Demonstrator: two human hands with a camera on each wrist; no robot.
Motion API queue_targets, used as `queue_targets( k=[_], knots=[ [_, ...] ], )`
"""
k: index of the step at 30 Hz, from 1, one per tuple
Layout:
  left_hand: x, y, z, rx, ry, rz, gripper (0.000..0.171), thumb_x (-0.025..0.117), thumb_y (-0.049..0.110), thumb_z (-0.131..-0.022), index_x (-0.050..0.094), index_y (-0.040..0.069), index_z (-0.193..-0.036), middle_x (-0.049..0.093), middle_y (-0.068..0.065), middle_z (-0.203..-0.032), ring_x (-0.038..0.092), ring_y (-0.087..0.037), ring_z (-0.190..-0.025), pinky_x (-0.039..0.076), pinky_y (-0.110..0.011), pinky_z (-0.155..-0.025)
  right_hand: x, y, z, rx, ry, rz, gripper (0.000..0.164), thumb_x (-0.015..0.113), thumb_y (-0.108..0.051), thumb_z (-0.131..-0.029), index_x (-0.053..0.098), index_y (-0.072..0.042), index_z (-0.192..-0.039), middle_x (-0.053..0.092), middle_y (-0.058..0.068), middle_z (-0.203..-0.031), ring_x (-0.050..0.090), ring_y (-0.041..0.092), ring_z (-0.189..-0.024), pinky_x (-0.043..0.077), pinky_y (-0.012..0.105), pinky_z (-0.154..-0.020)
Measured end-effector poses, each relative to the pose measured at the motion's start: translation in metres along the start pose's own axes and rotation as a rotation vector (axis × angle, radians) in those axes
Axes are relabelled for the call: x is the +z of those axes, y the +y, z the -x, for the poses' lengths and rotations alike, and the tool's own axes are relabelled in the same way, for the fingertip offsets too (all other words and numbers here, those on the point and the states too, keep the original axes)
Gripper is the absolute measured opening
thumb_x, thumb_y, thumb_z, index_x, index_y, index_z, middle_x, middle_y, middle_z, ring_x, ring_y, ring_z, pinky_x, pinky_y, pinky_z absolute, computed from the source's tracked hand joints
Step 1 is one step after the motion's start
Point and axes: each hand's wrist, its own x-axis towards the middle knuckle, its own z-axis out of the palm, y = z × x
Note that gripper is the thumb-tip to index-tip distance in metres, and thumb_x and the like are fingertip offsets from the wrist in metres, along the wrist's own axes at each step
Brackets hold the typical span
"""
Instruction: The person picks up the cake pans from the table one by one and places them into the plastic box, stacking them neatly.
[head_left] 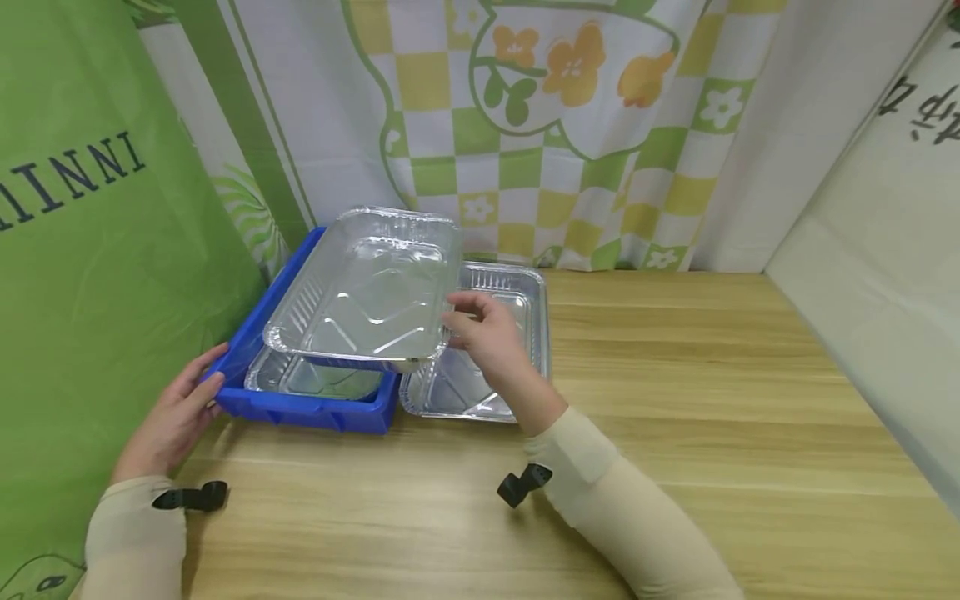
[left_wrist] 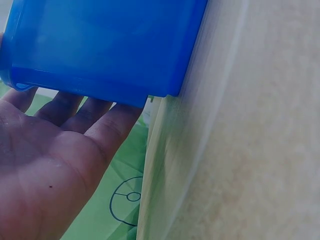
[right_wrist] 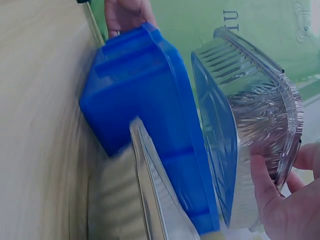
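Observation:
My right hand [head_left: 491,337] pinches the right rim of a foil tray [head_left: 375,292], held raised and tilted over a blue plastic bin [head_left: 300,408]. In the right wrist view, the thumb of the right hand [right_wrist: 290,210] lies against the tray's crinkled outer corner, and the raised tray [right_wrist: 220,120] is apart from the bin [right_wrist: 145,105]. My left hand [head_left: 176,412] holds the bin's front left corner. Its fingers [left_wrist: 120,125] reach along the bin's outer wall in the left wrist view. Inside the bin lies another foil tray [head_left: 322,379], partly hidden by the raised one.
A further foil tray [head_left: 468,379] sits on the wooden table [head_left: 675,400], close against the bin's right side. A green cloth [head_left: 90,250] hangs at the left, a patterned curtain [head_left: 570,183] behind, and a pale wall panel [head_left: 885,225] stands at the right.

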Motion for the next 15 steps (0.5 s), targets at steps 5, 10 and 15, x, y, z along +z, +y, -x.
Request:
queue_targets(
  k=[5, 10, 15],
  knots=[
    [-0.001, -0.001, -0.002, -0.003, 0.003, 0.003, 0.052, 0.036, 0.003, -0.106, 0.024, 0.011, -0.156, 0.045, 0.000, -0.134, 0.057, -0.011, -0.113, 0.049, -0.021, -0.095, 0.022, 0.003, -0.003, 0.006, -0.025, -0.023, 0.033, 0.064, -0.001, -0.091, 0.058, 0.009, -0.122, 0.058, 0.013, -0.109, 0.060, 0.019, -0.087, 0.060, 0.033, -0.074],
    [-0.001, -0.004, -0.006, 0.043, -0.010, 0.016, 0.049, 0.036, 0.001, -0.105, 0.032, 0.012, -0.153, 0.044, 0.000, -0.135, 0.056, -0.011, -0.115, 0.049, -0.021, -0.095, 0.038, 0.004, -0.006, 0.017, -0.051, -0.021, 0.034, 0.062, 0.001, -0.091, 0.056, 0.011, -0.123, 0.057, 0.013, -0.109, 0.059, 0.019, -0.085, 0.060, 0.032, -0.074],
    [0.000, -0.004, -0.004, 0.047, -0.005, 0.040, 0.046, 0.037, 0.000, -0.105, 0.044, 0.018, -0.147, 0.052, 0.004, -0.132, 0.058, -0.009, -0.114, 0.049, -0.020, -0.095, 0.054, 0.002, -0.007, 0.020, -0.071, -0.034, 0.033, 0.062, 0.003, -0.090, 0.056, 0.012, -0.122, 0.056, 0.014, -0.107, 0.060, 0.021, -0.085, 0.060, 0.033, -0.074]
  ],
)
